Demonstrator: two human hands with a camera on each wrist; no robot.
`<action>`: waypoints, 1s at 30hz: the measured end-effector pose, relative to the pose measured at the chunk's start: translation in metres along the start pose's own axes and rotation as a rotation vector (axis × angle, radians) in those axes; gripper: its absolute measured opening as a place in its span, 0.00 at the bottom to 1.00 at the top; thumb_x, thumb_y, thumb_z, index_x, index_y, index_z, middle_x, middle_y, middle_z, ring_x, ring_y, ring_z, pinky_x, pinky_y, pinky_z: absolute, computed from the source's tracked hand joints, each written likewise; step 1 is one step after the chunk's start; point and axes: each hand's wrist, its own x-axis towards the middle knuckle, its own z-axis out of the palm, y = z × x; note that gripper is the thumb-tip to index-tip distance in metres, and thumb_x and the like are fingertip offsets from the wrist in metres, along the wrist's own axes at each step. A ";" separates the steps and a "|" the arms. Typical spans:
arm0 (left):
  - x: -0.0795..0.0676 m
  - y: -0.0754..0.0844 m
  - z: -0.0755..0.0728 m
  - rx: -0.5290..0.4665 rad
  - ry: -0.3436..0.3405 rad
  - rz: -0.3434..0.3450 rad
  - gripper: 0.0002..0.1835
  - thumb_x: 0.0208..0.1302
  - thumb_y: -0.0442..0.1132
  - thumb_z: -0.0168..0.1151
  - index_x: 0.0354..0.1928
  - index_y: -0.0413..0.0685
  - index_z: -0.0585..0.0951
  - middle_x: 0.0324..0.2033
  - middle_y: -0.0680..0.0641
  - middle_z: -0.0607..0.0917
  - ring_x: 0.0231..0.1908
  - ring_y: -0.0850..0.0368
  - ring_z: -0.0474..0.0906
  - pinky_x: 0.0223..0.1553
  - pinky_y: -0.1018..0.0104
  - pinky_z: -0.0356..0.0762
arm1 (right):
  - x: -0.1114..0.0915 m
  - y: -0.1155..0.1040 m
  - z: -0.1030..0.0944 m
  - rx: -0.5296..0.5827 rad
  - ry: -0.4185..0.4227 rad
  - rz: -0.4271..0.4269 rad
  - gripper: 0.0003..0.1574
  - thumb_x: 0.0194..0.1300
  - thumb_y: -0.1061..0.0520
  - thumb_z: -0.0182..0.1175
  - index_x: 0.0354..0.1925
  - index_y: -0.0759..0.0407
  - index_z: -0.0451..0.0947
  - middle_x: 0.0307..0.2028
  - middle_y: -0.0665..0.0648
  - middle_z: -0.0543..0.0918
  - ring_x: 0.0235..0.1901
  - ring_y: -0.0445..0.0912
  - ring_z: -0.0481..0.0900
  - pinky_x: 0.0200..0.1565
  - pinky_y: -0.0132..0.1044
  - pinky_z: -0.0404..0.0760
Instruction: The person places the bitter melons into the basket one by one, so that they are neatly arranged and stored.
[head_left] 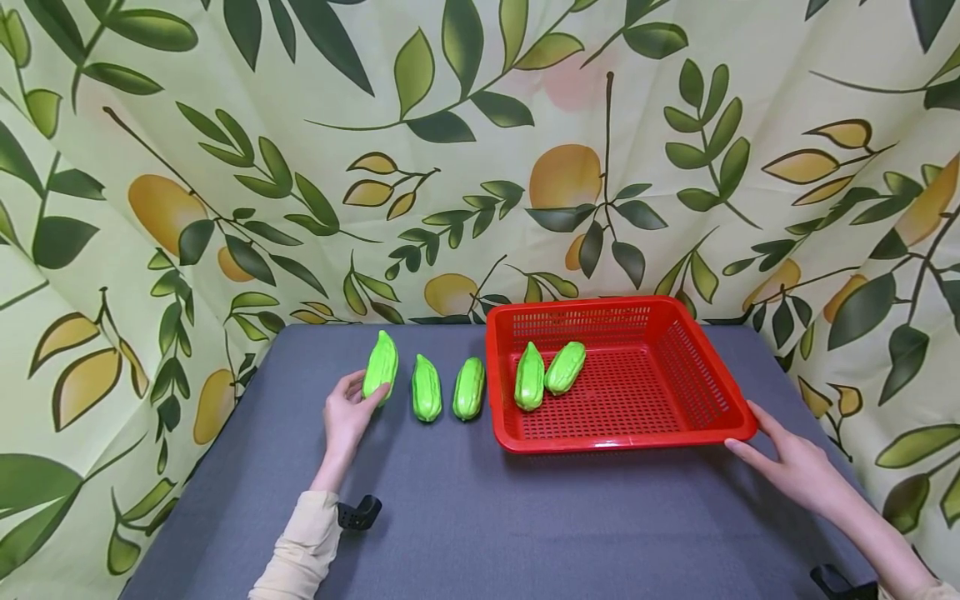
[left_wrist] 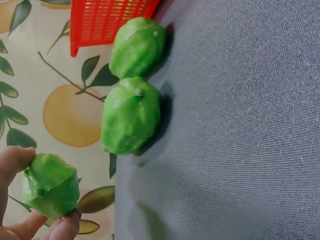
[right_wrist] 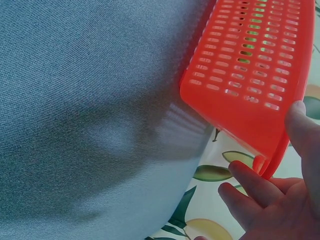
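My left hand [head_left: 348, 408] pinches a bright green, ridged gourd [head_left: 382, 367] between thumb and fingers. In the left wrist view that gourd [left_wrist: 50, 185] is seen end-on, held above the table. To its right, two more gourds, one pointed [head_left: 426, 388] and one blunter [head_left: 468, 389], lie side by side on the cloth. A red plastic basket [head_left: 600, 442] stands beyond them, with two gourds [head_left: 529, 377] inside at its left end. My right hand [head_left: 798, 467] holds the basket's right front corner, thumb on the rim [right_wrist: 300, 75] and fingers at the outside.
A grey-blue cloth [head_left: 525, 525] covers the table. Leaf-and-fruit patterned fabric [head_left: 480, 167] hangs behind the table and along both sides. Each wrist wears a black band, the left one [head_left: 360, 512] near the cuff.
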 end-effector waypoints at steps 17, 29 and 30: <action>-0.004 0.019 0.009 -0.071 -0.039 0.010 0.30 0.55 0.39 0.69 0.59 0.35 0.72 0.56 0.33 0.76 0.57 0.41 0.75 0.58 0.53 0.74 | 0.000 0.001 0.000 0.000 0.001 0.003 0.52 0.63 0.42 0.59 0.65 0.80 0.53 0.55 0.85 0.67 0.49 0.74 0.72 0.37 0.62 0.78; -0.006 0.034 0.020 -0.132 -0.075 0.034 0.30 0.55 0.39 0.70 0.59 0.37 0.73 0.56 0.35 0.77 0.57 0.43 0.76 0.57 0.55 0.75 | 0.000 0.001 0.001 0.007 -0.004 0.008 0.52 0.64 0.41 0.59 0.66 0.79 0.52 0.55 0.85 0.66 0.49 0.75 0.71 0.37 0.62 0.78; -0.005 0.036 0.021 -0.141 -0.074 0.036 0.30 0.55 0.38 0.70 0.59 0.37 0.73 0.56 0.35 0.77 0.57 0.44 0.76 0.57 0.56 0.75 | 0.000 0.001 0.001 0.007 -0.003 0.007 0.52 0.64 0.42 0.59 0.66 0.79 0.52 0.55 0.85 0.66 0.49 0.75 0.71 0.37 0.62 0.78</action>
